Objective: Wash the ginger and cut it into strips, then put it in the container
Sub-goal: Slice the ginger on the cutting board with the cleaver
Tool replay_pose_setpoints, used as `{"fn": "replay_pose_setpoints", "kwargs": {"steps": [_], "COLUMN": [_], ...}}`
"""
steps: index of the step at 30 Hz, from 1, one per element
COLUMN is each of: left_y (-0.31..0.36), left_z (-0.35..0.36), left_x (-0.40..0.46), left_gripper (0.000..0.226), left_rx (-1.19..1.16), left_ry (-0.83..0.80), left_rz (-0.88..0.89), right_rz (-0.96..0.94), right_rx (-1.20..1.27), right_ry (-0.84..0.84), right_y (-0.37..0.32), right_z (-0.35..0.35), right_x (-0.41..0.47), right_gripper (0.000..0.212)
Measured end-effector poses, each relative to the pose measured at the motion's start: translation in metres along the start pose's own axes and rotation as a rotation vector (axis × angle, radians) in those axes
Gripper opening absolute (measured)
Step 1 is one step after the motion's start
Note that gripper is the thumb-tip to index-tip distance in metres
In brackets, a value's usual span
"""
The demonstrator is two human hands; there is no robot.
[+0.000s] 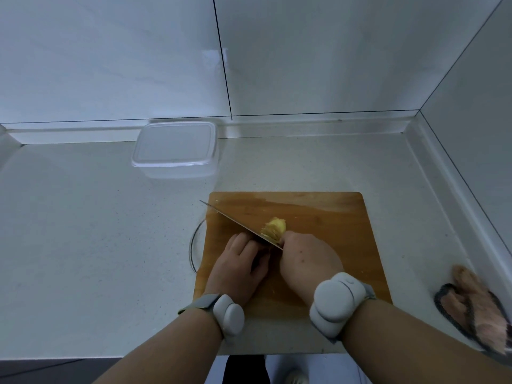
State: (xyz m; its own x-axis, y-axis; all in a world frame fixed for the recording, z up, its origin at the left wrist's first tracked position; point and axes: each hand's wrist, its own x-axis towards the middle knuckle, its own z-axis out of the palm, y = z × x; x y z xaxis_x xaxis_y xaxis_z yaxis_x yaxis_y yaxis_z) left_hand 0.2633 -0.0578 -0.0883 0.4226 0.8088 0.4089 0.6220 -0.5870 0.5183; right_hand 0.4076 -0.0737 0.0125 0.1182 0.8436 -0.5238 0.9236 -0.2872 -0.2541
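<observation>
A: So where's the ginger?
B: On the cutting board, partly sliced. Right hand pinches it, left hand is wrapped round the knife handle.
A: Container?
B: Further back on the table, lid on.

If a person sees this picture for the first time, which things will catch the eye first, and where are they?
First comes the yellow ginger near the middle of the wooden cutting board, with a knife set against it. The left hand grips the knife's handle, and the right hand holds the ginger from the near side. Behind the board, to the left, a clear container stands by the wall.
</observation>
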Motion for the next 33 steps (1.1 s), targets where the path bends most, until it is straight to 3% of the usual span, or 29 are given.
{"fn": "replay_pose_setpoints", "kwargs": {"steps": [22, 33], "left_y": [0.002, -0.001], "left_z": [0.002, 0.003], "left_x": [-0.001, -0.002], "left_gripper": [0.032, 0.027], "left_rx": [0.050, 0.036], "left_ry": [-0.009, -0.012], "left_rz": [-0.059, -0.048], "right_rz": [-0.027, -0.004], "right_rx": [0.032, 0.018], "right_ry": [0.063, 0.025], "right_y": [0.019, 0.016], "right_z": [-0.004, -0.009], "right_x": [-0.032, -0.036], "right_gripper": [0.020, 0.023]}}
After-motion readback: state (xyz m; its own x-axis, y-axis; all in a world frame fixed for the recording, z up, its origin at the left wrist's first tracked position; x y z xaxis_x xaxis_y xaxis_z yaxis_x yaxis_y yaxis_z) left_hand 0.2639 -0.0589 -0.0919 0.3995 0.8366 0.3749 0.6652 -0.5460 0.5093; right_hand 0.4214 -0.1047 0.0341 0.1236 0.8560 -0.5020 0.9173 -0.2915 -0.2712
